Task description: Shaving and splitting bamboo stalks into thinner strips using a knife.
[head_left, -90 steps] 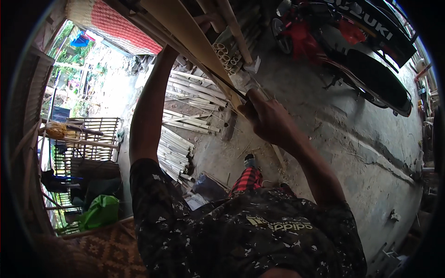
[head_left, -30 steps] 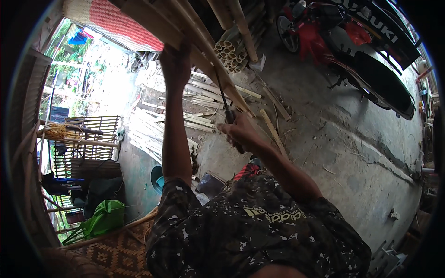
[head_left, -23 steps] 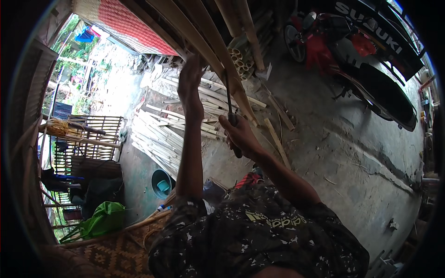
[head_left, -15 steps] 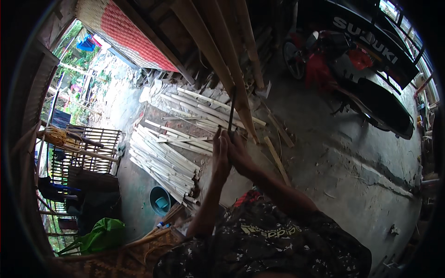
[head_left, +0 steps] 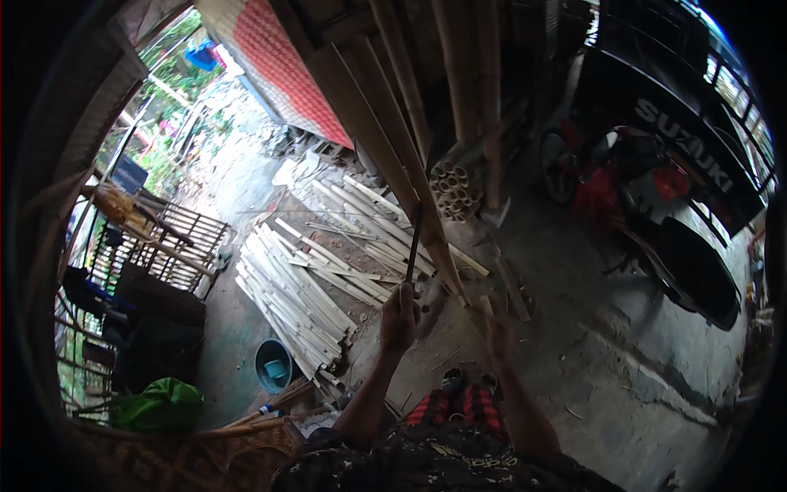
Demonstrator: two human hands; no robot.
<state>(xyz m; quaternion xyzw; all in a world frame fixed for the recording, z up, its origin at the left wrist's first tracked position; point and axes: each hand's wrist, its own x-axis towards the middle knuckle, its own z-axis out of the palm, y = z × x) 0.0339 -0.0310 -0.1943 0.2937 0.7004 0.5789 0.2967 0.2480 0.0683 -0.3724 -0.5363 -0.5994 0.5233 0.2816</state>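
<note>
Head view: left hand (head_left: 399, 316) is gripping a dark blade (head_left: 414, 244) upright against the leaning bamboo plank (head_left: 385, 148); right hand (head_left: 498, 338) is hanging blurred, fingers unclear, touching nothing. Risk: blade slipping off the plank toward the free hand

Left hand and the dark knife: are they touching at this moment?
Touching. The head view shows the left hand closed around the lower end of the dark knife, whose blade rises against the split bamboo pole. The right hand is blurred and apart from it.
</note>
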